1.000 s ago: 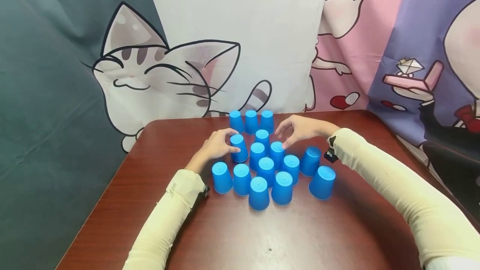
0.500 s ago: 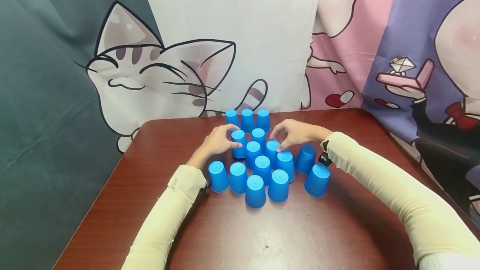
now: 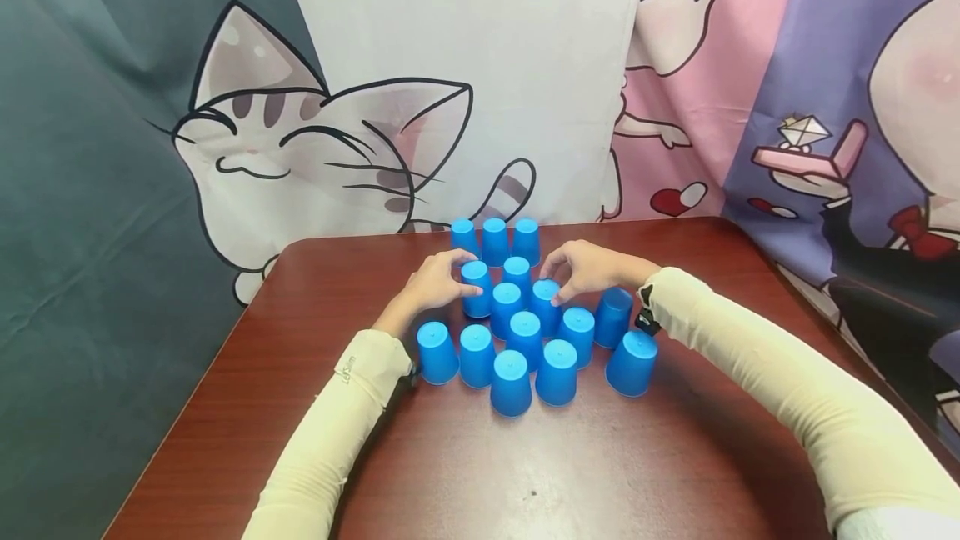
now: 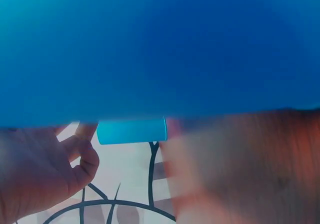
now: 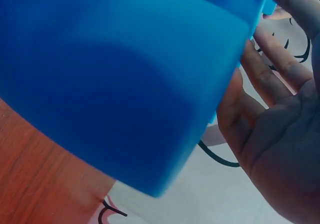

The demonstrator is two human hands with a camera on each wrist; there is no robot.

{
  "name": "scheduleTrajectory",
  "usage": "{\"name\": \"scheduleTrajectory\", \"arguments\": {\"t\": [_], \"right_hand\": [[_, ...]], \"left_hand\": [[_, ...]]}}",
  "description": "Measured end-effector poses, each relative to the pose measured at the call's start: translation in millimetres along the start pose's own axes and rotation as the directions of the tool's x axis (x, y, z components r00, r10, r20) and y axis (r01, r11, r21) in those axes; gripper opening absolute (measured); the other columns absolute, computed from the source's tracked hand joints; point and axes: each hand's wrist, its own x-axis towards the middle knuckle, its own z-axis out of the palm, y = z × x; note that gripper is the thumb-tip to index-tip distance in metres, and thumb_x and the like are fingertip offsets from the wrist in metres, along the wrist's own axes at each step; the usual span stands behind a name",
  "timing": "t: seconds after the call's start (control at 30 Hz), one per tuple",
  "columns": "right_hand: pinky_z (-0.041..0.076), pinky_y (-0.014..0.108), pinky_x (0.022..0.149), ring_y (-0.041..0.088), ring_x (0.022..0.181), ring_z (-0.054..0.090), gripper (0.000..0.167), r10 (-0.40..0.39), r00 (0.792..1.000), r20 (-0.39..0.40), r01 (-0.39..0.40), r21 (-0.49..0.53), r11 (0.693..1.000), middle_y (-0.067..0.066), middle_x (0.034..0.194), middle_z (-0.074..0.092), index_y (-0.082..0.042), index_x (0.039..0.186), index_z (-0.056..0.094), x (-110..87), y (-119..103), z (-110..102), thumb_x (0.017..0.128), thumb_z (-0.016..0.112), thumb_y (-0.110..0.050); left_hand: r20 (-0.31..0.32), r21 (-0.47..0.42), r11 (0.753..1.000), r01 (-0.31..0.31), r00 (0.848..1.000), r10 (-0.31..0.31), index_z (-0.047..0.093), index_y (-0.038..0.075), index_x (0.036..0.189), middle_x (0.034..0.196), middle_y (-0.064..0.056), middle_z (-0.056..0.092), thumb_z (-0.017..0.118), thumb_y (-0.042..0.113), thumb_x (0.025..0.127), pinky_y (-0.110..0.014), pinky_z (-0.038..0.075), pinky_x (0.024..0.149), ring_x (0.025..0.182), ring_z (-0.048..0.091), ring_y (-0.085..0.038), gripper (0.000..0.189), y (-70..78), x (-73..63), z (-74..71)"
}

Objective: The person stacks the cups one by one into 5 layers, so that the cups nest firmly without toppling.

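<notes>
Several blue plastic cups stand upside down in a cluster on the table. My left hand [image 3: 435,282] grips the left cup [image 3: 476,294] of the middle group, fingers behind it and thumb in front. On the right side of that group, my right hand [image 3: 588,265] holds another cup [image 3: 543,311] between thumb and fingers. Two more cups, a rear one [image 3: 516,273] and a front one [image 3: 506,312], stand between the hands. A close, blurred blue cup [image 4: 150,49] fills much of the left wrist view. The right wrist view has a large cup [image 5: 125,84] before the palm.
Three cups [image 3: 494,244] line the back. Nearer stand a front row with a left-end cup [image 3: 438,354], and two cups on the right, one [image 3: 632,363] near my right sleeve. The brown table [image 3: 375,457] meets a cartoon-printed cloth [image 3: 480,40].
My left hand has slid its cup slightly right and back, up against the others. My right hand has come in around its cup. A cup below it has shifted slightly.
</notes>
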Motion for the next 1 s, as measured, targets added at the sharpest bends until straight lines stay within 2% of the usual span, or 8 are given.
{"name": "scheduleTrajectory", "arguments": {"t": [0.13,0.37,0.57,0.73,0.83,1.0], "right_hand": [[0.056,0.045,0.084,0.024,0.104,0.066,0.05,0.004,1.0,-0.028,-0.004,-0.009,1.0,0.004,0.115,0.069,-0.013,0.122,0.067,0.1,4,-3,0.079,0.085,-0.033],[0.056,0.046,0.084,0.026,0.103,0.068,0.046,-0.001,0.997,-0.074,0.003,0.034,0.999,0.007,0.112,0.07,-0.008,0.119,0.067,1.6,18,-14,0.082,0.083,-0.03],[0.056,0.045,0.085,0.03,0.107,0.065,0.046,0.053,0.991,-0.125,-0.048,0.042,0.998,0.012,0.115,0.069,-0.005,0.12,0.067,2.7,30,-28,0.082,0.082,-0.027],[0.056,0.045,0.085,0.034,0.108,0.064,0.045,0.089,0.977,-0.191,-0.084,0.034,0.996,0.017,0.116,0.068,-0.001,0.12,0.066,8.8,42,-38,0.085,0.079,-0.025],[0.057,0.044,0.081,0.035,0.103,0.066,0.044,0.123,0.965,-0.233,-0.116,0.043,0.992,0.02,0.116,0.068,0.0,0.121,0.065,13.8,46,-43,0.087,0.077,-0.025],[0.058,0.045,0.073,0.036,0.092,0.069,0.045,0.187,0.939,-0.287,-0.163,0.107,0.981,0.024,0.115,0.067,0.003,0.123,0.061,22.8,47,-48,0.089,0.075,-0.024]], "left_hand": [[-0.008,-0.002,1.0,0.005,1.0,-0.005,0.056,0.019,0.137,0.133,-0.007,0.06,0.078,0.041,0.084,-0.06,0.047,0.092,0.121,0.056,-0.03,0.061,-4.2,-0.1,-1.3],[-0.021,-0.02,1.0,0.019,1.0,-0.019,0.055,0.018,0.138,0.136,-0.009,0.058,0.078,0.038,0.085,-0.063,0.045,0.093,0.124,0.054,-0.033,0.061,-11.8,0.9,-4.4],[-0.043,-0.035,0.999,0.033,0.998,-0.035,0.055,0.018,0.137,0.137,-0.01,0.057,0.078,0.037,0.086,-0.061,0.045,0.096,0.125,0.054,-0.034,0.06,-17.7,3.8,-8.7],[-0.052,-0.051,0.997,0.064,0.996,-0.067,0.054,0.018,0.139,0.138,-0.012,0.057,0.078,0.035,0.086,-0.062,0.043,0.097,0.125,0.054,-0.036,0.06,-22.5,5.1,-10.9],[-0.067,-0.062,0.994,0.088,0.994,-0.092,0.053,0.018,0.139,0.138,-0.013,0.056,0.077,0.036,0.087,-0.063,0.043,0.097,0.125,0.053,-0.037,0.061,-25.9,7.3,-12.8],[-0.133,-0.104,0.989,0.104,0.984,-0.117,0.055,0.014,0.137,0.136,-0.013,0.058,0.078,0.033,0.087,-0.06,0.045,0.095,0.122,0.054,-0.037,0.058,-33.6,14.1,-17.7]]}}
